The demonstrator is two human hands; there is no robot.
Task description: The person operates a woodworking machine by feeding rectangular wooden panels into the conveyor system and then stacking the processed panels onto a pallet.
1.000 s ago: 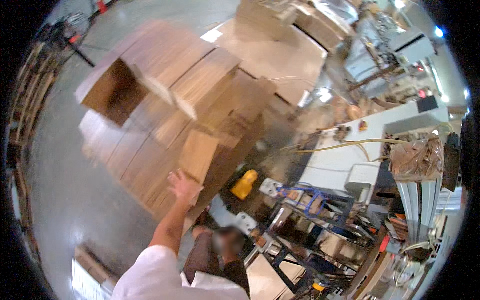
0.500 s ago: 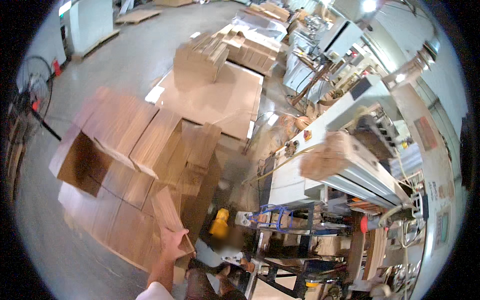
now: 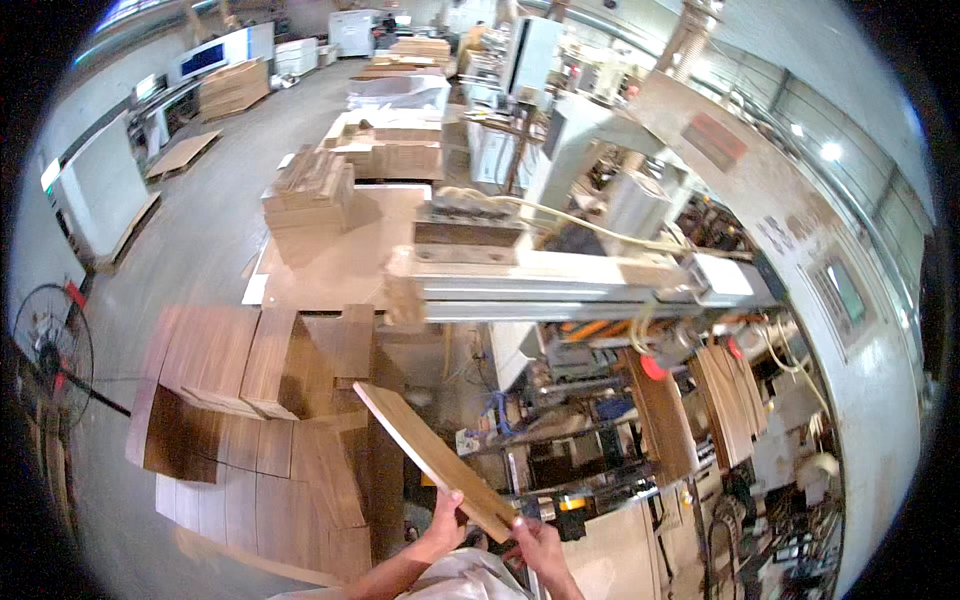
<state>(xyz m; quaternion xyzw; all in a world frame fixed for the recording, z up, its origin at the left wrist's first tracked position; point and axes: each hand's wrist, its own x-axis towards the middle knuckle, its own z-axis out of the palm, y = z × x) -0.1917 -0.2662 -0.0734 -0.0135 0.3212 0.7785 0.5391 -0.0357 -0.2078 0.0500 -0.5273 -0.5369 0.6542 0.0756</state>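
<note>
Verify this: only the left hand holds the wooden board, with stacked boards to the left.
Wrong on the grip: the head view shows the left hand and right hand both holding the wooden board, with stacked boards to the left.

"Floor?"
"I record a smooth grey floor (image 3: 232, 168)."

"Walls?"
"On my left, a pale wall (image 3: 95, 95), with a large white panel (image 3: 105, 185) standing before it. On my right, pale cladding (image 3: 862, 108); wall or roof, I cannot determine."

"Fittings?"
"White cabinet (image 3: 352, 33), far end. Round fan (image 3: 48, 352), near left."

"Lighting?"
"A bright lamp (image 3: 830, 151), high on my right."
</note>
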